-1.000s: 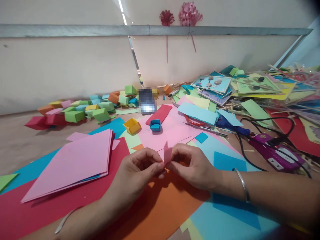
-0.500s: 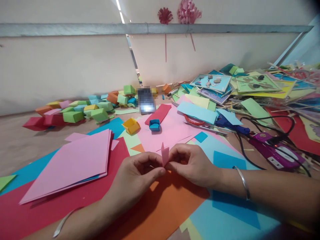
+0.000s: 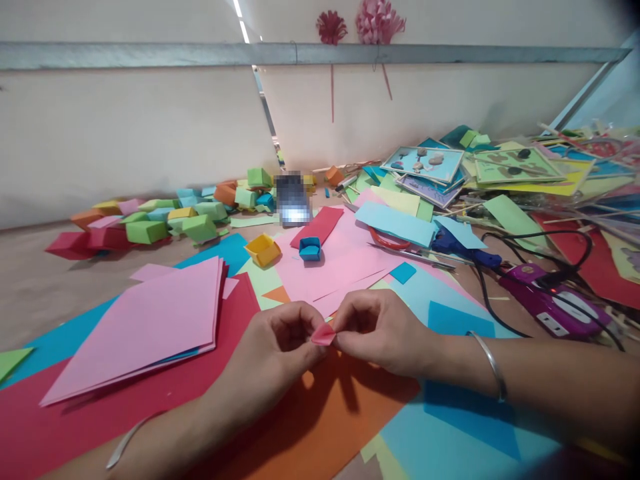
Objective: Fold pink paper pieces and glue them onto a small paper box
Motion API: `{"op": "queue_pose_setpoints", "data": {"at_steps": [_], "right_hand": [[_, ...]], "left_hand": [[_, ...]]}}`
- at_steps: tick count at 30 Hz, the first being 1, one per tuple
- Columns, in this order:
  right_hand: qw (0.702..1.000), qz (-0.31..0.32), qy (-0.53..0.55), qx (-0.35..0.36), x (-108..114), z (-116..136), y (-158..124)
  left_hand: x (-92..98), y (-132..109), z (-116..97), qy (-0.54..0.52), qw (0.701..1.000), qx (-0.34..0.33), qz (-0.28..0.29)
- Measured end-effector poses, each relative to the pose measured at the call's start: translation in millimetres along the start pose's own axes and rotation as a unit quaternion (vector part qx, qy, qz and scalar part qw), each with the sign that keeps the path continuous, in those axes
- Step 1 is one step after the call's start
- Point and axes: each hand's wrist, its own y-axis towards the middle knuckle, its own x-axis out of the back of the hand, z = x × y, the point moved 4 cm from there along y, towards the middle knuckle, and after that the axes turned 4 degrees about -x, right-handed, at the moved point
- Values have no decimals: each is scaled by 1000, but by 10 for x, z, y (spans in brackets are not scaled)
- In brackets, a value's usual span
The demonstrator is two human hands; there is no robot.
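A small folded piece of pink paper (image 3: 323,334) is pinched between both hands, above an orange sheet (image 3: 320,417). My left hand (image 3: 280,347) grips its left side with thumb and fingers. On the right edge, the thumb and forefinger of my right hand (image 3: 380,333) are closed. Fingertips hide part of the folds. Beyond the hands stand two small open paper boxes, one yellow (image 3: 263,251) and one blue (image 3: 310,249). A stack of pink sheets (image 3: 145,320) lies to the left, on red paper (image 3: 120,407).
Many folded paper cubes (image 3: 147,232) are heaped at the back left. A blurred phone (image 3: 293,200) stands by the wall. At right are red-handled scissors (image 3: 387,240), a blue glue gun (image 3: 465,253), a purple power strip (image 3: 555,300) with black cords, and framed pebble pictures (image 3: 425,165).
The pink paper stood upright between my fingertips; now it is tipped down flatter, with its folded face toward me. Both hands stay in nearly the same place.
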Motion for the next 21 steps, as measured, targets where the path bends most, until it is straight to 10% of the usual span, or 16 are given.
{"op": "queue_pose_setpoints", "data": {"at_steps": [9,21], "right_hand": [[989,40,125,-61,-14,12,19],[996,0,-53,66,45,105,-21]], "left_hand": [[-38,-14,112,-134,990,23,42],[27,-7,49,-61,998,-12,13]]}}
